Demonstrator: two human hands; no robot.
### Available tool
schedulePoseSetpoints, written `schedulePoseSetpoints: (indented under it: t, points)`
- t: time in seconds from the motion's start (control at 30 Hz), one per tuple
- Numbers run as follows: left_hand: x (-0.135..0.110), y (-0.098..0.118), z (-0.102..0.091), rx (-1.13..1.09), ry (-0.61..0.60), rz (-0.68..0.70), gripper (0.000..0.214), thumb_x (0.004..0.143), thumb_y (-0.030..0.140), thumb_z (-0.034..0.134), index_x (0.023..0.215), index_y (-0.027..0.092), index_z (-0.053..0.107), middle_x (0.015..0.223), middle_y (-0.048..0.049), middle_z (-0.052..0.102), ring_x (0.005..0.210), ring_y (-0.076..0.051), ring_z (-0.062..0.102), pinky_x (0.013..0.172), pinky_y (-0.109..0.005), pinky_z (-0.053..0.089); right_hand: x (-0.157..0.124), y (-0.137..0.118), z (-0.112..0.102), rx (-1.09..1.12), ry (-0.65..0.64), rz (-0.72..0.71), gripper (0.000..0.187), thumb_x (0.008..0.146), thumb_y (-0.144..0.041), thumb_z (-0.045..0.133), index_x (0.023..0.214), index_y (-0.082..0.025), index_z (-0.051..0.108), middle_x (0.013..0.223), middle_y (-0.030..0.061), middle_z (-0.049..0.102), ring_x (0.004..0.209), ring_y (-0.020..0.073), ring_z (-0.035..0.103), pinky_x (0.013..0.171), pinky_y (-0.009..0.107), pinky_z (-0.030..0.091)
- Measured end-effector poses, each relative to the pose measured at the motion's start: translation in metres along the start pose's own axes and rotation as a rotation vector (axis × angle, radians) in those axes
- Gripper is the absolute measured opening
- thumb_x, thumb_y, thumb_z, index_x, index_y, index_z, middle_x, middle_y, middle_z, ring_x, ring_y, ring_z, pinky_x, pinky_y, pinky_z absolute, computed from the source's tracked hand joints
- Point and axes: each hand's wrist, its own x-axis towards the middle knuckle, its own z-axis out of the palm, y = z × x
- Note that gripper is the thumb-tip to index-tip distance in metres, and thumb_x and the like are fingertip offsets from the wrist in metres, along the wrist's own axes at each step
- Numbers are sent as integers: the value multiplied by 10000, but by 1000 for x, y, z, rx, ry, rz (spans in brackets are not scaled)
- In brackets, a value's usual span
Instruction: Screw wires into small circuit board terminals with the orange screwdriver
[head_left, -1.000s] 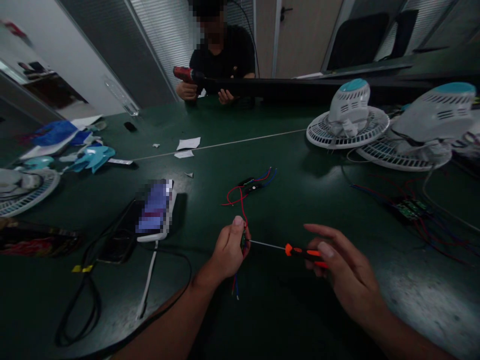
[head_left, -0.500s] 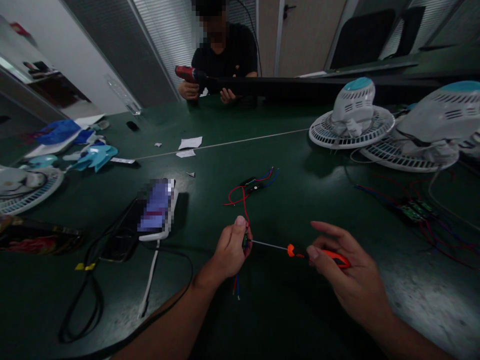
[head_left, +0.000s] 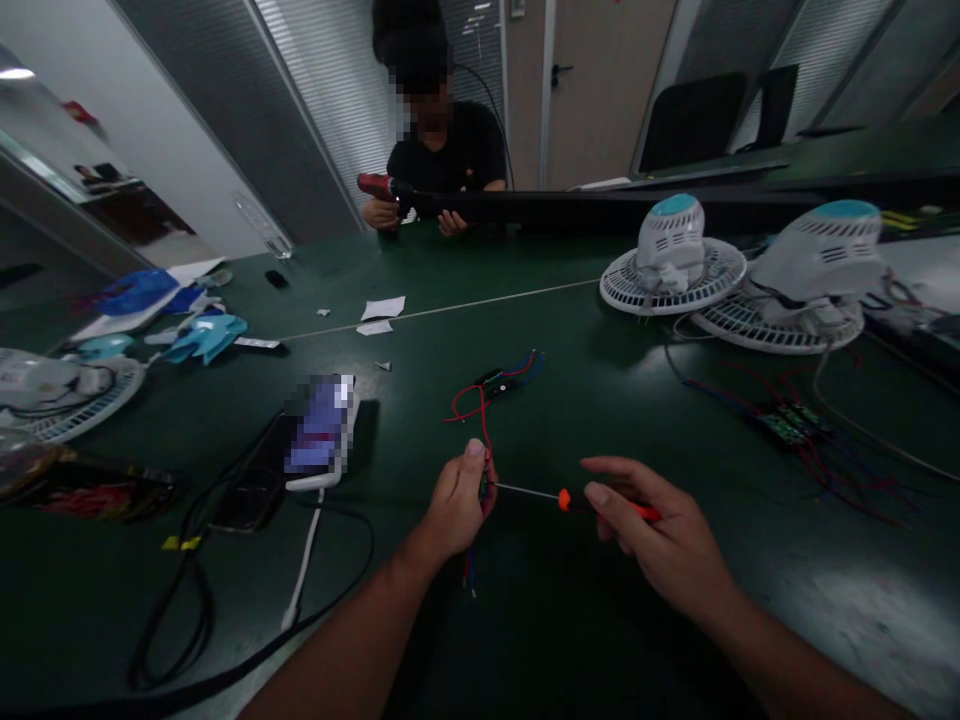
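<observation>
Apparently light and fragile, the circuit board [head_left: 484,487] sits pinched in the left hand [head_left: 454,503] over the table [head_left: 592,400], best held by its edges; the right hand [head_left: 660,535] grips the screwdriver [head_left: 564,499], shaft towards the board.

metal screwdriver shaft [head_left: 528,491], smooth tabletop [head_left: 600,400] (glossy)

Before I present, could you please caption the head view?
Left hand grips circuit board; right hand points screwdriver at it.

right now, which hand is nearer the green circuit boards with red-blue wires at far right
The right hand, holding the orange-and-black screwdriver, is left of those boards; the left hand, gripping a small green board, is farther left.
</observation>
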Motion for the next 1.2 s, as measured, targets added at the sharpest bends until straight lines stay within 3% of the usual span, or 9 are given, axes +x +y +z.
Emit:
schedulePoseSetpoints:
  t: [0.2, 0.37, 0.53, 0.67, 0.83, 1.0, 1.2]
  points:
    - [3, -5, -7, 47, -173, 55, 476, 890, 529, 329, 579, 201, 478, 415, 38, 418, 383, -107, 368, 439, -242, 307, 5, 1, -2, 60, -4, 46, 311, 796, -420, 667, 985, -172, 683, 570, -21, 624, 455, 110, 527, 433, 242, 398]
    - [1, 4, -13, 53, -283, 108, 209, 827, 326, 383, 677, 212, 474, 473, 41, 469, 432, -127, 404, 497, -254, 349, 10, 1, -2, 142, 34, 106, 350, 774, -441, 678, 979, -158, 670, 534, -30, 611, 418, 94, 495, 404, 222, 363]
    - [-2, 24, -16, 194, -358, 108, 366, 877, 367, 370, 570, 206, 486, 548, 0, 502, 525, -139, 454, 554, -263, 379, 12, 1, -3, 192, 50, 121, 345, 745, -449, 702, 935, -162, 684, 522, -26, 609, 406, 95, 496, 393, 220, 350]
    - [2, 32, -12, 157, -288, 74, 474, 904, 544, 289, 625, 212, 481, 454, 35, 432, 425, -126, 379, 472, -257, 330, 10, -1, -5, 194, 53, 94, 371, 793, -500, 642, 922, -155, 692, 521, -23, 598, 404, 96, 497, 391, 221, 351]
    - [11, 34, -6, 163, -185, 36, 593, 862, 680, 249, 615, 203, 500, 454, 36, 430, 419, -118, 391, 456, -248, 323, 7, 0, -5, 162, 70, 40, 441, 892, -527, 499, 1061, -155, 664, 468, -42, 559, 378, 100, 478, 373, 218, 346]
    - [18, 33, -4, 171, -115, 22, 563, 831, 679, 347, 586, 197, 506, 472, 30, 447, 430, -114, 410, 450, -242, 340, 7, 4, -3, 155, 96, -27, 495, 828, -460, 623, 1217, -161, 553, 645, -16, 627, 511, 134, 578, 439, 244, 447]
    - [31, 31, -2, 142, -110, -22, 464, 824, 597, 371, 612, 202, 493, 480, 32, 450, 429, -119, 420, 447, -238, 344, 9, 5, -1, 68, 114, -64, 410, 791, -369, 661, 1148, -177, 604, 852, 35, 650, 705, 165, 628, 609, 292, 506]
